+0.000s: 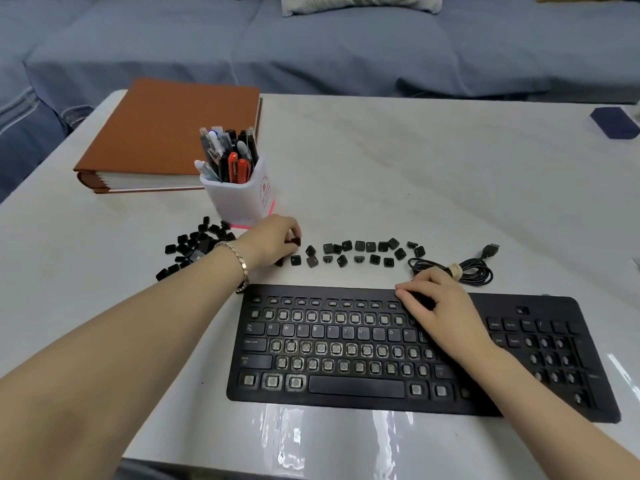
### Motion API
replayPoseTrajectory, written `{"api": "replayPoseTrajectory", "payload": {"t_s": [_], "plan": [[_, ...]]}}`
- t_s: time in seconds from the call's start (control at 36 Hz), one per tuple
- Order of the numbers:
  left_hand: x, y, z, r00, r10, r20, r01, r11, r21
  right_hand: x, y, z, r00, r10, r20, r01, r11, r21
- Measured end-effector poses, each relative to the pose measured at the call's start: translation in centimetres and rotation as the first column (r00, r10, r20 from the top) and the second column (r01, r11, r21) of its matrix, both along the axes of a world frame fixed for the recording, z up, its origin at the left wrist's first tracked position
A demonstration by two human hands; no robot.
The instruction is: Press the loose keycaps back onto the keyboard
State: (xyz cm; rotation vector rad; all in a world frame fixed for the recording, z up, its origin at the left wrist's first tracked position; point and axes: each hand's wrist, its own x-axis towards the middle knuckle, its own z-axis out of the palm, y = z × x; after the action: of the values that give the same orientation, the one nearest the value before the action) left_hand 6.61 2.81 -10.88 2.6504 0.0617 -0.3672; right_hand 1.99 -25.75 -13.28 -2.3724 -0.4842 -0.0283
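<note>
Left hand [273,237] around keycap [295,241]

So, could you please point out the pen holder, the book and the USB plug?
pen holder [237,199]: head view, white front wall
book [166,129]: head view, brown cover
USB plug [491,250]: head view, plug body

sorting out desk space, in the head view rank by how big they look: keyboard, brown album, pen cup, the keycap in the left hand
1. keyboard, though nearness to the camera flatters it
2. brown album
3. pen cup
4. keycap pinched by the left hand
</note>
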Motion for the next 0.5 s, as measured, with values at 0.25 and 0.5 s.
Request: {"api": "replayPoseTrajectory", "payload": {"t_s": [0.25, 0.5], "plan": [[0.1, 0.3, -0.2, 0.997, 0.045, 0.064, -0.043, 0.999, -0.025, 0.0, 0.1, 0.0, 1.0, -0.013, 0.002, 0.013, 1.0, 0.0], [-4.4, -1.3, 3.4, 0.958, 0.192, 0.214, -0.109, 0.931, -0.347, -0.8, 0.8, 1.0, 0.991, -0.128, 0.037, 0.124, 0.987, 0.099]]}}
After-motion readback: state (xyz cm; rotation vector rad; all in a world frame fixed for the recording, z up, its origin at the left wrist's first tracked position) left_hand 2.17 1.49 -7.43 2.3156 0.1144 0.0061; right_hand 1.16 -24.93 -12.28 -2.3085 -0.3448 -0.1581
